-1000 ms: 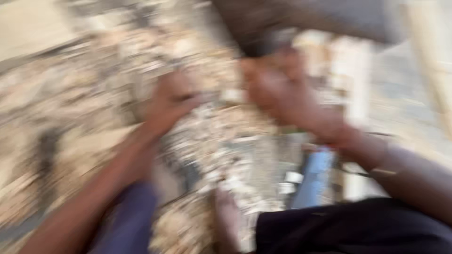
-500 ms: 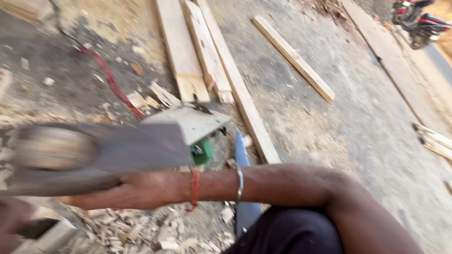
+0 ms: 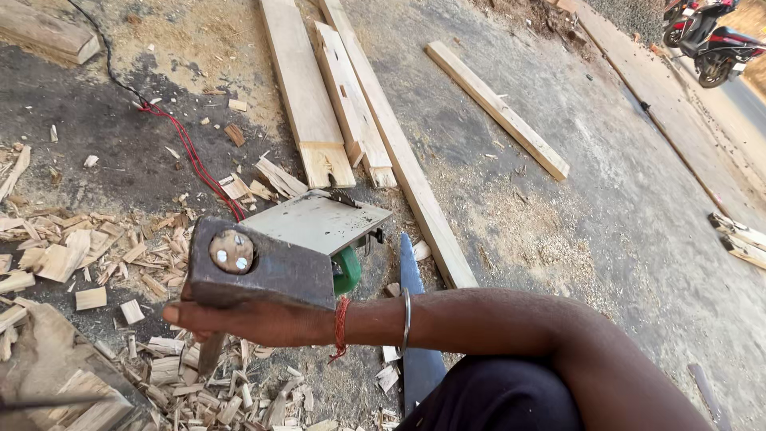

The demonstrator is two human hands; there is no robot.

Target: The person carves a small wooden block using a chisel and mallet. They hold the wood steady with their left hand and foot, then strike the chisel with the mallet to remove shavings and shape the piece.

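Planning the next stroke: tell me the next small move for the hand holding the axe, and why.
Probably lower the axe leftward toward the wood block at lower left. The right hand grips the handle just under the raised head, chips lie around that block, and the circular saw sits right behind the head, so keep away from it.

Only 1 view was there, a camera worn on the person's head, tilted down and forward over the ground. It sat very close to the right hand (image 3: 239,319) and the dark axe head (image 3: 263,271) raised toward the lens, at about 7 o'clock in the picture. Toward 12 o'clock it looked out over planks (image 3: 307,96) lying on the ground, and at 1 o'clock, far off, stood a parked motorbike (image 3: 710,36).
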